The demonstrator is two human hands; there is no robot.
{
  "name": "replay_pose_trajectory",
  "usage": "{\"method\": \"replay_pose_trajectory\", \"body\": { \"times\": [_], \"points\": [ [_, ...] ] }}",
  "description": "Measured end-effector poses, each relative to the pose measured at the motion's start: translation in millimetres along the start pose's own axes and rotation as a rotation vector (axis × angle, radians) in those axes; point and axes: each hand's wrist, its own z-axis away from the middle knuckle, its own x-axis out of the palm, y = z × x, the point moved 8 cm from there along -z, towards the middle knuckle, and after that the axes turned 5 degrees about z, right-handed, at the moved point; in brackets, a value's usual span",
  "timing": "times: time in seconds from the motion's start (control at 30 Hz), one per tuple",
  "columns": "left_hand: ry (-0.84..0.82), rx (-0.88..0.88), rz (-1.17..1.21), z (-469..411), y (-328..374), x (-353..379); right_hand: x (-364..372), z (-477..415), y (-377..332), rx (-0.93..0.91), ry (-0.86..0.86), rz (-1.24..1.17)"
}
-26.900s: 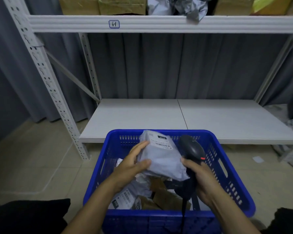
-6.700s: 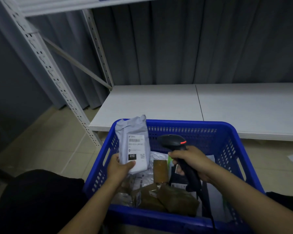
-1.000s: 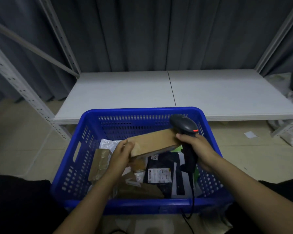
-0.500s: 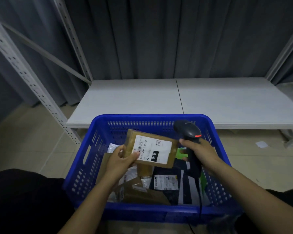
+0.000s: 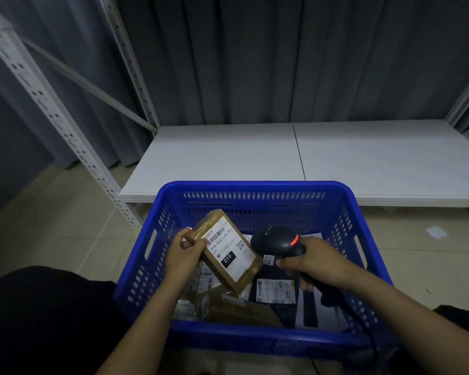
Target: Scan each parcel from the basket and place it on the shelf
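Observation:
My left hand [image 5: 182, 255] grips a brown cardboard parcel [image 5: 228, 253] by its left end, white label with "010" facing up, tilted over the blue basket [image 5: 255, 190]. My right hand [image 5: 317, 262] holds the black barcode scanner [image 5: 278, 240] by its handle, its head right beside the parcel's label and a red light showing on it. Several more parcels [image 5: 275, 290], brown and dark with white labels, lie in the basket under my hands. The low white shelf board [image 5: 255, 155] lies just beyond the basket.
A perforated white upright [image 5: 54, 120] and a diagonal brace stand at the left of the shelf. Grey curtain hangs behind. Another upright rises at the right edge. Beige floor tiles surround the basket, with a paper scrap [image 5: 436, 231] at the right. The scanner's cable [image 5: 363, 328] trails down.
The parcel has turned from lying crosswise to slanting away from me, label still up. The scanner head has dropped lower and closer to the label. The view has tipped slightly downward.

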Motion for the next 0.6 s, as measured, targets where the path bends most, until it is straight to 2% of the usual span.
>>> {"method": "replay_pose_trajectory", "body": {
  "times": [0.6],
  "points": [
    [-0.025,-0.011,-0.024,6.1,4.3,3.5,0.7,0.0,-10.2,-0.019,-0.015,0.056]
  ]
}}
